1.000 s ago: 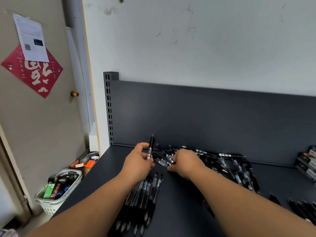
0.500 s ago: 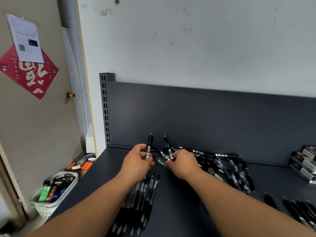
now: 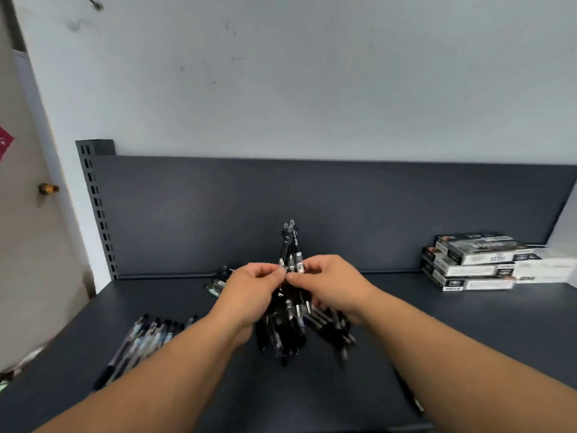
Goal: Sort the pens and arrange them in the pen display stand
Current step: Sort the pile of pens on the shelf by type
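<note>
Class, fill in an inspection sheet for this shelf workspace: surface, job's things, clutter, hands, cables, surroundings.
Surface: dark grey shelf, pens lying on it.
Job's things: upright pen bundle between the hands; loose pens below the right hand; pen row lying at left.
Clutter: stacked boxes at right.
Hands: left hand and right hand both pinch the pen bundle.
Cables: nothing seen.
Surroundings: grey back panel, white wall, door with knob at left.

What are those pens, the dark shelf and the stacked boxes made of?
Pens: plastic, probably, black with clear glossy sections. Shelf: likely painted metal, matte grey, slotted upright. Boxes: seemingly printed cardboard, sharp folded edges.
</note>
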`<action>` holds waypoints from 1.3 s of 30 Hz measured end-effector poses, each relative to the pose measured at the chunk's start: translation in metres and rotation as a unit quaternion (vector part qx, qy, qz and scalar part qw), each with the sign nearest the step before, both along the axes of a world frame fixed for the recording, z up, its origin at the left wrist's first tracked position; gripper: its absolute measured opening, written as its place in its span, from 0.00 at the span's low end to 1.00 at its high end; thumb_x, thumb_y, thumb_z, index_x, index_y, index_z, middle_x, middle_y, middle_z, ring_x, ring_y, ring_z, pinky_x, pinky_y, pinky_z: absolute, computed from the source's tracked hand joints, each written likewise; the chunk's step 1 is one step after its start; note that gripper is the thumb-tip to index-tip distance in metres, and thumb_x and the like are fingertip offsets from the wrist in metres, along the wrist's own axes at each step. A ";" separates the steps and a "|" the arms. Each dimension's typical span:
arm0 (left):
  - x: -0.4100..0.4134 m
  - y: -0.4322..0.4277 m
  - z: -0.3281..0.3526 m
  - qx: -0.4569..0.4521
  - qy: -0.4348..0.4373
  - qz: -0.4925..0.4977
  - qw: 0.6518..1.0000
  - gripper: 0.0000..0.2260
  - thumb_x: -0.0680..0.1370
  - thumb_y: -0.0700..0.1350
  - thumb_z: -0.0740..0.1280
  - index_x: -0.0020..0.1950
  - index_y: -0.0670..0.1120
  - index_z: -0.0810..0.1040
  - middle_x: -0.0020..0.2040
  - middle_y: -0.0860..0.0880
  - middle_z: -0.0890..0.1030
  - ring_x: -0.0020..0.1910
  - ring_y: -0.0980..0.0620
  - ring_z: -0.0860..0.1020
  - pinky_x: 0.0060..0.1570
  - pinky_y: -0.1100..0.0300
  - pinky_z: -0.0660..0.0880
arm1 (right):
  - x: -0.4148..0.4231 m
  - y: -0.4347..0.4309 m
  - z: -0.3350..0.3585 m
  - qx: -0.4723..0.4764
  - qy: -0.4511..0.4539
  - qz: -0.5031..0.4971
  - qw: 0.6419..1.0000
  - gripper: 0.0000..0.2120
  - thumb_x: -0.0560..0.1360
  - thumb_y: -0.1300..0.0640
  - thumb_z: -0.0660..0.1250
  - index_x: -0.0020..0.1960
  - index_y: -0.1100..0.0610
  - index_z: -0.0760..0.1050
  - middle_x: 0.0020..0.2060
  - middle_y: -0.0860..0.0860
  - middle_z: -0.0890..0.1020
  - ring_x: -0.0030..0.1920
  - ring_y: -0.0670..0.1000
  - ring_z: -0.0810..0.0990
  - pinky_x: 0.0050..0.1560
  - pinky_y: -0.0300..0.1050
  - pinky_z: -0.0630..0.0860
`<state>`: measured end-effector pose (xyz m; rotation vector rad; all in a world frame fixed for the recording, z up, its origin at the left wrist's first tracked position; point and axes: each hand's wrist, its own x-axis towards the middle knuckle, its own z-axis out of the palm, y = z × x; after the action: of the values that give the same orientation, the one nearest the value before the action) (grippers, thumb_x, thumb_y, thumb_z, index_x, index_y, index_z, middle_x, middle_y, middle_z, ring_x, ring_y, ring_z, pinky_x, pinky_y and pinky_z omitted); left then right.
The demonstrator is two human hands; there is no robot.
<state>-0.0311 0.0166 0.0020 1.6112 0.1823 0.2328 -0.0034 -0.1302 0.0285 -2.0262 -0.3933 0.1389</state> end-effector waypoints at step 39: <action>-0.040 -0.196 -0.040 0.304 0.073 -0.063 0.948 0.23 0.74 0.50 0.71 0.69 0.53 0.72 0.62 0.52 0.76 0.57 0.56 0.76 0.55 0.65 0.72 | -0.022 -0.218 -0.036 -0.261 -0.027 -0.022 0.965 0.34 0.68 0.43 0.74 0.71 0.48 0.68 0.68 0.50 0.69 0.65 0.49 0.73 0.63 0.41 0.70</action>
<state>-0.0713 -0.1796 -0.0378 2.2487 0.1263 0.0689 -0.0257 -0.3480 -0.0077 -2.5622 -0.3700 0.1734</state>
